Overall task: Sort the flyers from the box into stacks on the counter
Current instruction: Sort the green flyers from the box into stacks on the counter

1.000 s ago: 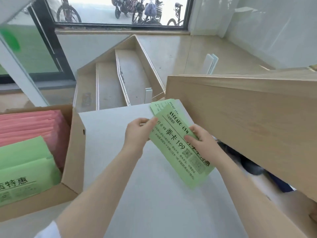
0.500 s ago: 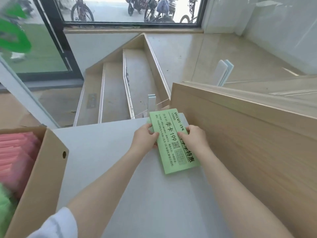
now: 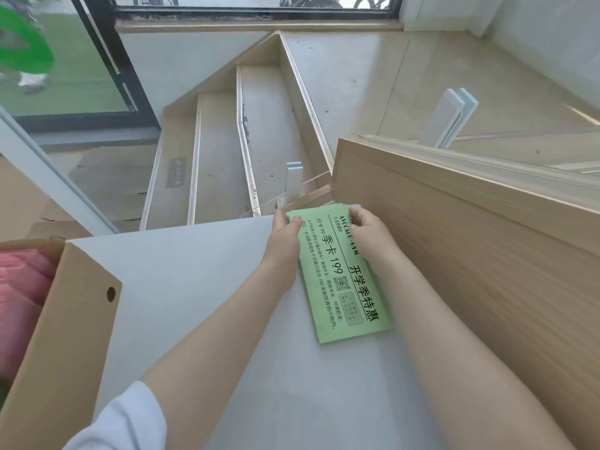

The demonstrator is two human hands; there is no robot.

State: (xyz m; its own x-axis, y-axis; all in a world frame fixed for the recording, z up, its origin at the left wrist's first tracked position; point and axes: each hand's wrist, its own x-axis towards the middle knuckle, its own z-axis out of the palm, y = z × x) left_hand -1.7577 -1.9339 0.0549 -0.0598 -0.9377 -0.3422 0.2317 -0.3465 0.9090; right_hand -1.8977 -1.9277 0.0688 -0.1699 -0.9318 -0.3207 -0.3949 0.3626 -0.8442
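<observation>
A stack of green flyers [image 3: 344,280] with black print lies flat on the grey counter [image 3: 207,287], close to the wooden wall on the right. My left hand [image 3: 284,237] holds the stack's far left edge, thumb on the top sheet. My right hand [image 3: 368,232] grips the far right corner, fingers curled over the top edge. The cardboard box [image 3: 69,332] stands at the left edge of the counter, with pink flyers [image 3: 22,297] inside it.
A tall wooden panel [image 3: 480,261] rises along the counter's right side. Beyond the counter's far edge, steps [image 3: 220,151] drop toward a glass door and a window. White brackets [image 3: 449,118] stand on the ledge behind the panel.
Both hands carried the green flyer down and toward the far right corner of the counter, turning it straight onto the stack. The view has swung right, so less of the box shows.
</observation>
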